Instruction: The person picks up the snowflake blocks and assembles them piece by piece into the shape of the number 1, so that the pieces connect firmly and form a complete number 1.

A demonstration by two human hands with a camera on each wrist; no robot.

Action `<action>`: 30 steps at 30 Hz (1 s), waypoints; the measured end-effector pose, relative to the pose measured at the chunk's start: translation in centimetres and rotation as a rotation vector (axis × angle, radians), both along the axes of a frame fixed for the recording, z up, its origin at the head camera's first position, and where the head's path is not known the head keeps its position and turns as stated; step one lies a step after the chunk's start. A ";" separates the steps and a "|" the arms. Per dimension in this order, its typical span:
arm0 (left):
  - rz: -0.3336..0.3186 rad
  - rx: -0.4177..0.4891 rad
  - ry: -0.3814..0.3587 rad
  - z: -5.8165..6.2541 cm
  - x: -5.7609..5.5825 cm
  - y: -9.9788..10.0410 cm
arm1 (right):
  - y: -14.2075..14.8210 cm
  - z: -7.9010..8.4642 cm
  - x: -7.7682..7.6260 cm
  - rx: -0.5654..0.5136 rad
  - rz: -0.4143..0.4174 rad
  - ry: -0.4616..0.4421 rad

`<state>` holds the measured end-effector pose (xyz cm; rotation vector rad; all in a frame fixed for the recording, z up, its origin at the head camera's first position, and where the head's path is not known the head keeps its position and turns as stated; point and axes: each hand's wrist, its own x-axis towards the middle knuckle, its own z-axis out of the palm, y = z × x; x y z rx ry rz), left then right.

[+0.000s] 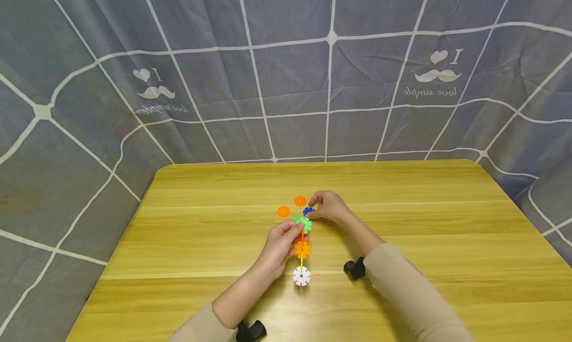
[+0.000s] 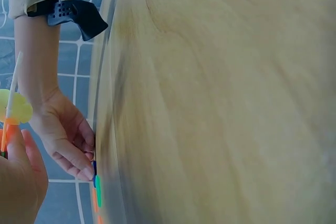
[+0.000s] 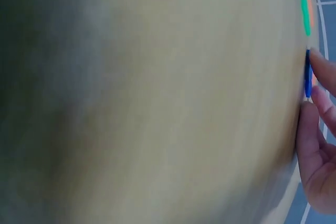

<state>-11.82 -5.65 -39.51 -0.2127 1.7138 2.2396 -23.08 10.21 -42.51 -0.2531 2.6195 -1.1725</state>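
My left hand (image 1: 282,241) pinches a chain of slotted plastic snowflake discs, raised over the table. A green disc (image 1: 306,226) heads the chain, with an edge-on red-orange piece below it. Nearer me follow an orange disc (image 1: 302,250), an edge-on yellow disc (image 2: 21,108) and a white disc (image 1: 301,276). Bent over a blue disc (image 1: 307,211) lying on the table is my right hand (image 1: 329,206). Its fingertips and thumb are at the blue disc's edges, as the right wrist view shows. Another green disc (image 3: 305,13) lies beside the blue one, mostly hidden behind the chain in the head view.
Two loose orange discs, a left one (image 1: 283,211) and a farther one (image 1: 300,200), lie flat near the blue disc. The wooden table (image 1: 201,242) ends at a grey curtain (image 1: 295,84) with white lines. Black wrist mounts (image 1: 355,269) hang by both forearms.
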 end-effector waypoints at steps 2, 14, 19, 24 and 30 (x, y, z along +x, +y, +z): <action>0.001 0.001 0.006 0.0 0.0 0.0 | -0.2 0.2 0.0 0.039 0.000 0.012; -0.002 0.003 0.041 0.0 0.0 -0.1 | -0.2 0.6 0.3 0.025 0.000 -0.038; 0.012 -0.018 0.039 -0.1 0.0 -0.2 | 0.2 0.4 0.4 -0.127 -0.016 -0.095; 0.032 -0.007 0.037 -0.1 0.0 -0.3 | 0.7 0.0 0.4 -0.282 -0.044 -0.206; 0.044 -0.005 0.052 -0.2 -0.1 -0.4 | 1.3 -0.1 0.6 -0.377 -0.058 -0.281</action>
